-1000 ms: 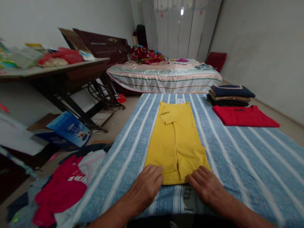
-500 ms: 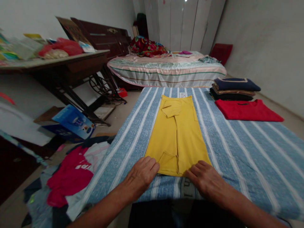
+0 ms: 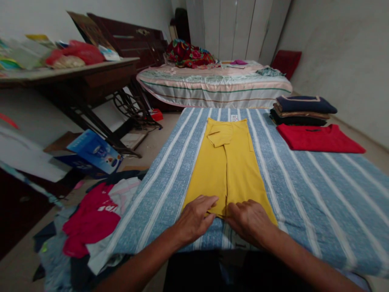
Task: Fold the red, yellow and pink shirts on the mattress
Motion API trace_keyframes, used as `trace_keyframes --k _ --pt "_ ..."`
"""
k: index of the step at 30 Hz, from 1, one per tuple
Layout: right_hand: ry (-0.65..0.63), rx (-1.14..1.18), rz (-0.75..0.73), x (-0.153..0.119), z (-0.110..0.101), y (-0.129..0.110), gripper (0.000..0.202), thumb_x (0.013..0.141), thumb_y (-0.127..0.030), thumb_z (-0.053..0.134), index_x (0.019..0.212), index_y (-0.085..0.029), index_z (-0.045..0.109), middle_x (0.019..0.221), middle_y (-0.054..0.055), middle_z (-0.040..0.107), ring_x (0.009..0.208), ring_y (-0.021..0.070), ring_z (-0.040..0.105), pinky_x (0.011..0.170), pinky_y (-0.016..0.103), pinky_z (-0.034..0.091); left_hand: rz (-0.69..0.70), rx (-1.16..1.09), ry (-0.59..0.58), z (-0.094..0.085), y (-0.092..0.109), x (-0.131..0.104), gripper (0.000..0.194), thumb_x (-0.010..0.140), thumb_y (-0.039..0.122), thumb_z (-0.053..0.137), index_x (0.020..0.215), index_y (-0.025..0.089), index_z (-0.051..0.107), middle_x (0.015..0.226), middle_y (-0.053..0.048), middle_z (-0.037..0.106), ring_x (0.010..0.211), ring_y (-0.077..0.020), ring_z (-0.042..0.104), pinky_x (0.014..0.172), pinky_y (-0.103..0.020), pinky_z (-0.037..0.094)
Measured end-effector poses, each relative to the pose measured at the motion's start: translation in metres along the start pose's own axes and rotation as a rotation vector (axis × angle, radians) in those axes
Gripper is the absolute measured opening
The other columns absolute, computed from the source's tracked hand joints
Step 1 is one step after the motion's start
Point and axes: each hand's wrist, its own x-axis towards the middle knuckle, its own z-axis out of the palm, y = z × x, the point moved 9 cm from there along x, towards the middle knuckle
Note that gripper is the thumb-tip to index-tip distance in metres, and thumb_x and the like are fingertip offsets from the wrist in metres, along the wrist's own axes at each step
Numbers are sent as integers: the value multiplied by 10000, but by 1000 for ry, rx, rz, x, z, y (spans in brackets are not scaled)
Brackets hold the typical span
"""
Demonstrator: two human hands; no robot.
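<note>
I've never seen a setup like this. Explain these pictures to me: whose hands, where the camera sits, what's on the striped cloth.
There is no machine here. One camera, worn on a person's head, looks forward and down at their own bare left hand and right hand. On the blue striped cloth lies a yellow garment, spread flat. Both hands are at its near edge; how firmly they grip it can't be seen. Farther off, to the right, lie a folded red top and a stack of folded clothes.

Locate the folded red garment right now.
Head view, right side: the red garment lies on the striped cloth, just nearer the camera than the stacked folded clothes.
</note>
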Motion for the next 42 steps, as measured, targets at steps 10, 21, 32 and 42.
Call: trace_keyframes --k 10,21,32,42 --pt "-54 53 75 4 2 10 195 900 -212 437 769 -188 579 687 41 684 617 162 637 541 300 200 1 317 -83 13 13 10 61 808 237 572 776 187 564 844 -34 558 840 -179 508 727 -281 416" --pt "-67 377 230 -3 4 35 230 895 -276 423 743 -191 573 632 12 637 577 132 578 529 256 228 25 443 -180 20 22 16 168 881 186 413 777 180 545 835 -45 560 796 -173 504 709 -288 420" --pt "-46 31 131 0 8 4 136 809 -122 480 796 -163 608 748 68 678 652 166 605 590 298 229 29 453 -201 22 26 17 99 835 243 507 775 180 553 855 -47 564 828 -190 523 708 -299 435" --pt "-1 725 301 -9 13 46 143 780 -234 465 646 -190 492 562 -33 461 532 107 425 517 242 233 51 426 -135 18 21 26 131 833 205 459 725 182 529 771 -30 561 727 -168 525 637 -285 399"
